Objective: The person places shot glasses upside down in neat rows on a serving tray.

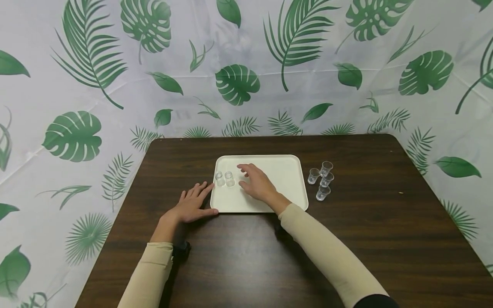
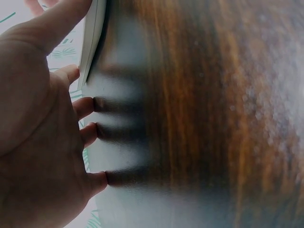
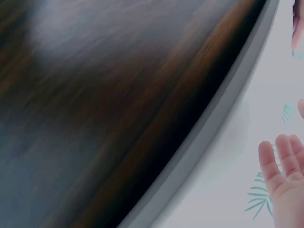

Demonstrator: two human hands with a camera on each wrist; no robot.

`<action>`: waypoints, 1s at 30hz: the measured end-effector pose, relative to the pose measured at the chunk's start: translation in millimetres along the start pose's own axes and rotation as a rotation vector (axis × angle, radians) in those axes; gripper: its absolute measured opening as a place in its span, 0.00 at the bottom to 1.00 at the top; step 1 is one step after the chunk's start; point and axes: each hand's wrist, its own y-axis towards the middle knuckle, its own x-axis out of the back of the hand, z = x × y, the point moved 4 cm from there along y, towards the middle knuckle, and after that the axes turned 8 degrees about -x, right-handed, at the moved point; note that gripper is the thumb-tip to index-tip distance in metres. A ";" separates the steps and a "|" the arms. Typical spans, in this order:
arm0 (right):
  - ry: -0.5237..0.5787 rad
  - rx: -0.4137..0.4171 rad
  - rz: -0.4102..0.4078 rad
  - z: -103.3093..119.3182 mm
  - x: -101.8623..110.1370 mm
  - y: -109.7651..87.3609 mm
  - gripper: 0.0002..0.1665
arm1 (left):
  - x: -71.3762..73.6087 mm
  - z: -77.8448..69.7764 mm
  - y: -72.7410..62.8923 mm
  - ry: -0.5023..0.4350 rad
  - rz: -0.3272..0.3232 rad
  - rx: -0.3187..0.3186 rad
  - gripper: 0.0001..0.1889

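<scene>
Two small clear shot glasses stand side by side at the left end of a cream tray, narrower ends up. My right hand is over the tray just right of them, fingers loosely bent and nothing between them. In the right wrist view its fingers show at the right edge. My left hand lies spread at the tray's left side, thumb at the near left corner and index fingertip at the rim. The left wrist view shows its other fingertips on the dark wooden table.
Several more clear shot glasses stand in a cluster, wide rims up, on the table just right of the tray. A white cloth printed with green leaves hangs behind the table.
</scene>
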 end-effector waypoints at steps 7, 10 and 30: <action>0.003 0.079 -0.021 -8.2 22.1 -21.6 0.29 | -2.0 1.8 -1.0 -0.011 -0.015 -0.024 0.51; 0.021 0.125 -0.039 -9.7 33.8 -32.9 0.29 | -1.6 1.9 -2.1 -0.016 -0.023 -0.024 0.51; 0.217 -0.067 -0.553 -90.2 163.4 -107.9 0.18 | -3.5 5.3 0.1 -0.030 -0.016 -0.038 0.51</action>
